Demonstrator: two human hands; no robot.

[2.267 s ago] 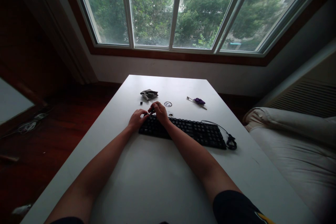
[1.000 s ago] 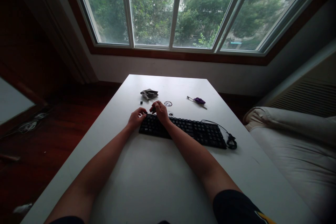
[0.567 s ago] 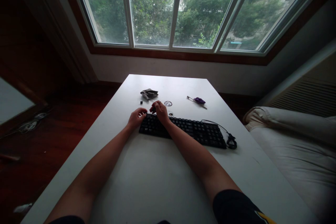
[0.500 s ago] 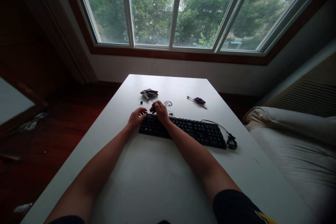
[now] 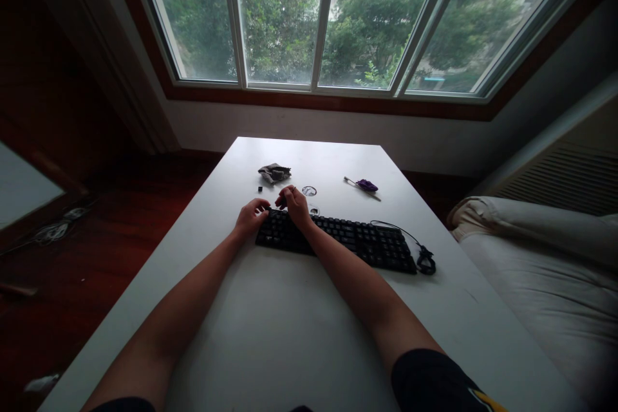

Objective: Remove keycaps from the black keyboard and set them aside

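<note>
A black keyboard (image 5: 357, 243) lies across the middle of the white table (image 5: 290, 335). My left hand (image 5: 250, 219) is curled at the keyboard's far left corner, its fingers closed against the edge. Just to its right, my right hand (image 5: 294, 205) hovers over the top-left keys. Its fingertips are pinched together on a small dark piece that I cannot name. The two hands nearly touch.
Beyond the hands lie a tiny black cap (image 5: 259, 188), a crumpled grey cloth (image 5: 274, 172), two small clear rings (image 5: 309, 191) and a purple brush (image 5: 365, 185). The keyboard's coiled cable (image 5: 425, 262) sits at its right end. A pale sofa (image 5: 531, 270) borders the table's right side.
My right hand has risen a little off the keyboard's far edge, with its pinch still closed. Over the last second both hands have stayed almost still.
</note>
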